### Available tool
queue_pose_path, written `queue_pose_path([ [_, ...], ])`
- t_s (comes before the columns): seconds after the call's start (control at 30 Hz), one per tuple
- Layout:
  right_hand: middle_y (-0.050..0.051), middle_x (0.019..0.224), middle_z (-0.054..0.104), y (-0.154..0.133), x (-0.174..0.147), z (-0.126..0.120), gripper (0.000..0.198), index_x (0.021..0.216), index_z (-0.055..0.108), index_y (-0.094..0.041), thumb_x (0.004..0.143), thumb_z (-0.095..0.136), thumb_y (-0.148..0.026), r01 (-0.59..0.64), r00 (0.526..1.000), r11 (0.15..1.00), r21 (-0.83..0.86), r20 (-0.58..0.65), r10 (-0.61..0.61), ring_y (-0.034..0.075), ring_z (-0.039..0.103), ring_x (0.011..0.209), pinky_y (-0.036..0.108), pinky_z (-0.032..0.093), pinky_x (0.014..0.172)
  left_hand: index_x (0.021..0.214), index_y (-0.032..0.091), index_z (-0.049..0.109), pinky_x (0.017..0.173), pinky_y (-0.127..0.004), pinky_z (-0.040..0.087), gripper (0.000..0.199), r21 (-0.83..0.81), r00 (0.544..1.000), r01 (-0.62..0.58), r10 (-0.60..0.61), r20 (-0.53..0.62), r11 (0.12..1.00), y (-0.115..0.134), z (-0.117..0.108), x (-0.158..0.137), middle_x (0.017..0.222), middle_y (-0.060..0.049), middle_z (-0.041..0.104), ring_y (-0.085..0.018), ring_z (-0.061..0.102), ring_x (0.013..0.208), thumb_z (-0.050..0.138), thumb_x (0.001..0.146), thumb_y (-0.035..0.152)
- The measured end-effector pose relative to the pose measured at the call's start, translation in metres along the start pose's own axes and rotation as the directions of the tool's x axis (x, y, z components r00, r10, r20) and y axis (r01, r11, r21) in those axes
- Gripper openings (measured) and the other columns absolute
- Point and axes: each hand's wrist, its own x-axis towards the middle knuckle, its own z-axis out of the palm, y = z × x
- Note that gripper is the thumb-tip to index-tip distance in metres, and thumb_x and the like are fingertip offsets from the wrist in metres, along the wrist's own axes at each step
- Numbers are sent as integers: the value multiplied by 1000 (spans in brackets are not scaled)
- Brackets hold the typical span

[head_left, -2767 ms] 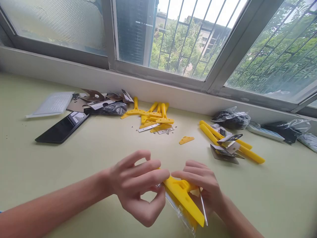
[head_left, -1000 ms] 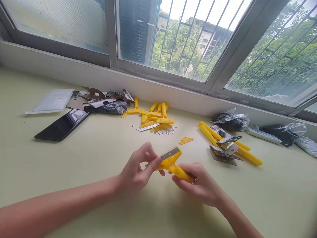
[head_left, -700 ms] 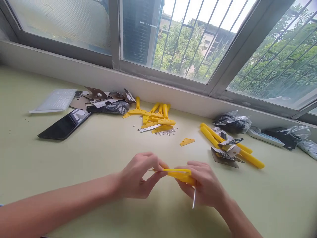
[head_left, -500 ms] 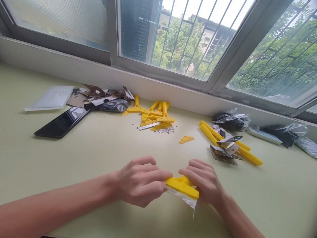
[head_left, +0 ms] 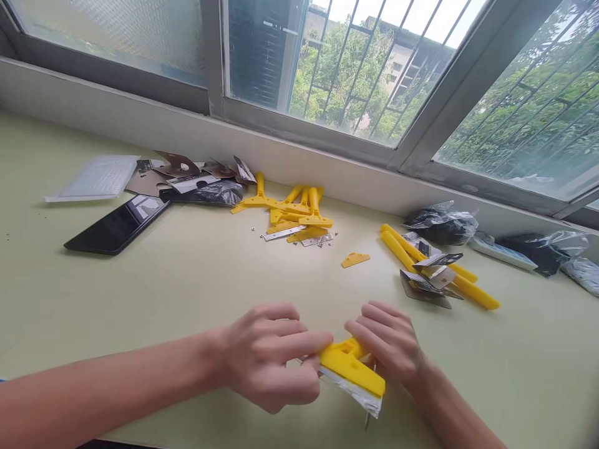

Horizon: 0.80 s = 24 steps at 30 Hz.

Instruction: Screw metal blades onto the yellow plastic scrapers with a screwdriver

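Note:
A yellow scraper (head_left: 353,369) is held low over the table between both hands, its wide head tilted down to the right. Along the head's lower edge runs a whitish, crinkled silvery strip (head_left: 353,391), perhaps a wrapped blade. My left hand (head_left: 281,358) pinches the left end of the head with thumb and index finger. Closed round the handle is my right hand (head_left: 386,343), which hides most of it. A thin metal rod (head_left: 367,423) shows behind and below the head's right end; its kind is hidden.
Several yellow scrapers (head_left: 313,209) lie by the wall with blades (head_left: 285,232) and small screws. A loose yellow plate (head_left: 355,259) is nearer. Yellow handles with cards (head_left: 397,246) lie right. A phone-like black slab (head_left: 116,227), a clear packet (head_left: 100,178) and cardboard packaging (head_left: 180,165) lie left.
The scraper has shifted slightly right and down, its head turned so more of its flat face shows. Both hands keep hold of it. The camera view has tilted a little.

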Motion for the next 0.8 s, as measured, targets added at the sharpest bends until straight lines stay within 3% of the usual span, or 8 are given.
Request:
queue_pose_path([
  [0.1,0,54,46,-2,3,-2,28,81,55,-20,103,42,-29,26,999,998,-60,29,-24,17,30,53,33,21,55,84,24,59,54,-34,48,12,-66,998,65,-64,11,996,1,2,3,91,-8,80,-16,64,52,54,83,13],
  [0.23,0,53,44,-3,5,-1,35,70,49,-21,103,37,-24,13,992,997,-78,123,-3,17,30,54,32,22,54,114,21,61,53,-32,46,33,-158,982,188,-180,62,969,0,7,3,74,-5,76,-18,66,53,49,83,15],
  [0.4,-4,53,40,-2,6,0,44,63,44,-21,98,55,-43,-177,956,981,83,251,151,12,26,53,31,19,54,98,21,60,45,-26,37,15,-359,920,391,-351,174,848,-3,4,2,61,1,64,-14,56,46,53,86,14],
  [0.47,-5,54,37,-2,8,-2,45,62,48,-19,96,63,-45,-374,885,908,187,364,290,11,26,54,29,20,53,89,21,53,43,-22,36,4,-516,810,581,-508,291,630,-5,3,4,63,2,60,-12,56,47,54,92,21],
  [0.53,-6,57,36,-2,13,-4,44,65,53,-18,97,62,-47,-595,758,744,304,521,393,10,28,55,27,23,52,90,21,47,42,-20,40,16,-649,637,721,-601,483,244,-10,3,7,74,0,62,-10,59,48,53,99,33],
  [0.63,-5,63,41,-2,19,-5,41,75,61,-17,97,62,-52,-782,607,489,386,650,458,9,31,57,25,26,51,104,21,45,43,-23,48,24,-656,486,716,-503,714,-240,-21,2,10,83,-3,69,-13,63,43,52,101,43],
  [0.7,-5,69,46,-2,20,-3,35,92,67,-18,94,65,-53,-798,597,450,402,628,499,9,33,59,24,29,52,108,21,46,47,-28,54,26,-628,473,699,-438,765,-343,-29,1,10,81,-4,72,-16,66,44,56,99,44],
  [0.8,-4,78,53,-2,19,0,40,121,65,-24,91,71,-50,-743,665,567,356,495,559,9,36,57,24,33,53,112,21,48,54,-32,58,30,-594,453,707,-399,797,-384,-37,-2,10,81,-5,75,-20,70,49,60,97,44],
])
